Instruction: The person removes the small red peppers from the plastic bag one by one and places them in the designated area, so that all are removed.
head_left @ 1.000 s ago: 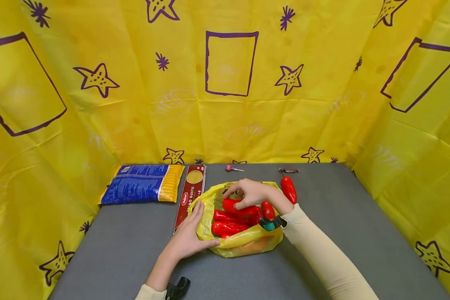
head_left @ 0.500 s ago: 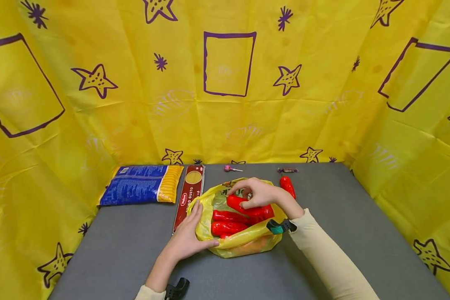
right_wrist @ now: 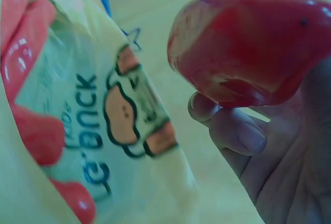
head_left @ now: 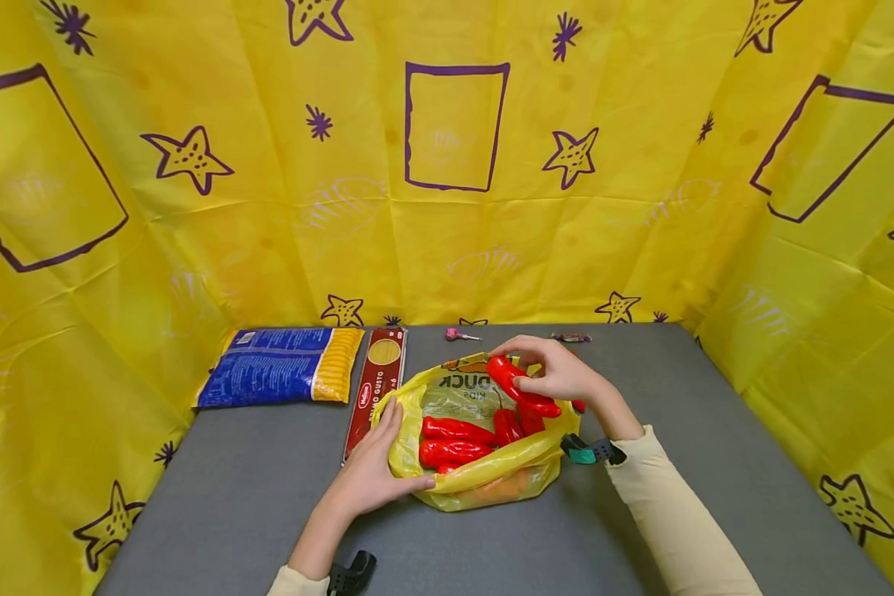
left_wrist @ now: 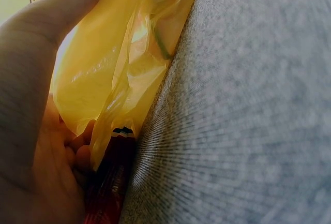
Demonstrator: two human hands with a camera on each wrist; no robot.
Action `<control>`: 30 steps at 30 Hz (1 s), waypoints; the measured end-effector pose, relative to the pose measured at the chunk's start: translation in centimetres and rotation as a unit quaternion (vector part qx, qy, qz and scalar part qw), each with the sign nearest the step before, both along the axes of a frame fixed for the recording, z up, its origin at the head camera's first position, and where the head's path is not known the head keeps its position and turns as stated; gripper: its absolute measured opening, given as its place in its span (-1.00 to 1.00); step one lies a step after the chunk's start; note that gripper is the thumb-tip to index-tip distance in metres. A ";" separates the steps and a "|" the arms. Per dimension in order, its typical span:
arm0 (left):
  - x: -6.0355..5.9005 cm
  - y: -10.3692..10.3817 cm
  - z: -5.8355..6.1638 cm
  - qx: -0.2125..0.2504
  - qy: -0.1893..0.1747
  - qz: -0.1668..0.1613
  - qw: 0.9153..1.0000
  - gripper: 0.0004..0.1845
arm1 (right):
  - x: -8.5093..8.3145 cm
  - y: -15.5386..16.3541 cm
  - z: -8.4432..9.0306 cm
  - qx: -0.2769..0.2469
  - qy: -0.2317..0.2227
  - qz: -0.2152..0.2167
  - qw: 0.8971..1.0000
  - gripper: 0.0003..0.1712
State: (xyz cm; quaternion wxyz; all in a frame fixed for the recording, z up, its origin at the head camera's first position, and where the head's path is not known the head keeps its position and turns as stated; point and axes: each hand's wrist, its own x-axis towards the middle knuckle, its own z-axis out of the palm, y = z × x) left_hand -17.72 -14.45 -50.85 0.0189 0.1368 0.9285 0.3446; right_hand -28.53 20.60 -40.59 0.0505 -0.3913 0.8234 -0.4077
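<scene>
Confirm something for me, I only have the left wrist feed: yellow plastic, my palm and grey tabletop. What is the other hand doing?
Observer: The right hand holds a red pepper above the open yellow bag.
Operator: Anything left in the bag?
Observer: Yes, more red peppers lie inside it.
Operator: Where exactly is my left hand on it?
Observer: The left hand grips the bag's near left edge, thumb along the rim.
Operator: What else is on the table?
Observer: A blue and yellow pasta bag and a red spaghetti box lie left of the bag.
</scene>
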 end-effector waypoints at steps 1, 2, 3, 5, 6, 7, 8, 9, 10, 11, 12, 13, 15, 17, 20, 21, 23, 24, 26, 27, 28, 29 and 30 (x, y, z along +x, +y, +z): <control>0.0 0.0 0.0 -0.001 -0.002 0.001 1.000 0.45 | 0.0 0.5 0.1 -0.003 -0.002 -0.012 1.000 -0.45; 0.0 0.0 0.0 -0.002 -0.004 0.003 1.000 0.45 | 0.0 1.0 0.1 -0.006 0.001 -0.024 1.000 -0.45; 0.0 0.0 0.1 -0.002 -0.007 0.004 1.000 0.45 | 0.0 1.5 0.0 -0.007 0.004 -0.036 0.999 -0.45; 0.0 0.1 0.1 -0.002 -0.009 0.006 1.000 0.46 | -0.1 2.6 -0.2 -0.013 0.009 -0.060 0.998 -0.45; 0.0 0.1 0.1 -0.001 -0.011 0.007 1.000 0.46 | -0.2 3.1 -0.3 -0.018 0.011 -0.070 0.997 -0.45; 0.1 0.1 0.1 -0.002 -0.015 0.009 1.000 0.46 | -0.2 3.6 -0.5 -0.023 0.013 -0.079 0.997 -0.45; 0.1 0.1 0.1 -0.002 -0.017 0.010 1.000 0.46 | -0.2 4.2 -0.7 -0.029 0.013 -0.088 0.996 -0.46; 0.1 0.1 0.1 -0.002 -0.018 0.010 1.000 0.47 | -0.3 4.7 -1.0 -0.035 0.012 -0.097 0.995 -0.46; 0.1 0.1 0.1 -0.002 -0.019 0.011 1.000 0.46 | -0.4 5.2 -1.2 -0.040 0.012 -0.106 0.994 -0.46; 0.1 0.1 0.2 -0.002 -0.024 0.013 1.000 0.46 | -0.4 5.8 -1.5 -0.044 0.013 -0.114 0.992 -0.46; 0.0 0.1 0.2 -0.002 -0.024 0.014 1.000 0.46 | -0.5 6.3 -1.8 -0.045 0.014 -0.124 0.991 -0.47; 0.0 0.1 0.2 -0.003 -0.025 0.014 1.000 0.46 | -0.6 6.9 -2.0 -0.045 0.013 -0.134 0.990 -0.47; 0.0 0.1 0.2 -0.003 -0.024 0.015 1.000 0.46 | -0.7 8.1 -2.5 -0.039 0.012 -0.155 0.987 -0.47; 0.0 0.1 0.2 -0.004 -0.024 0.015 1.000 0.46 | -0.7 9.2 -2.9 -0.032 0.009 -0.173 0.984 -0.46; 0.0 0.1 0.2 -0.004 -0.025 0.015 1.000 0.47 | -0.7 10.8 -3.4 -0.020 -0.001 -0.203 0.979 -0.44; 0.0 0.1 0.2 -0.004 -0.026 0.015 1.000 0.47 | -0.7 11.3 -3.6 -0.016 -0.005 -0.215 0.977 -0.43; 0.0 0.1 0.3 -0.003 -0.028 0.016 0.999 0.46 | -0.7 12.2 -4.0 -0.010 -0.015 -0.237 0.971 -0.42; 0.0 0.1 0.3 -0.003 -0.028 0.016 0.999 0.46 | -0.7 12.6 -4.2 -0.005 -0.018 -0.249 0.968 -0.41; 0.1 0.1 0.2 -0.003 -0.028 0.016 0.999 0.46 | -0.6 13.3 -4.7 0.002 -0.021 -0.272 0.962 -0.41; 0.1 0.0 0.2 -0.003 -0.028 0.016 0.999 0.46 | -0.6 13.6 -4.9 0.007 -0.020 -0.282 0.959 -0.41; 0.0 0.0 0.2 -0.004 -0.027 0.016 1.000 0.46 | -0.6 13.9 -5.1 0.012 -0.020 -0.291 0.956 -0.41; 0.0 0.1 0.2 -0.005 -0.026 0.016 1.000 0.46 | -0.5 14.2 -5.4 0.019 -0.018 -0.301 0.953 -0.41; 0.0 0.1 0.2 -0.006 -0.026 0.016 1.000 0.46 | -0.6 14.5 -5.7 0.027 -0.014 -0.310 0.950 -0.41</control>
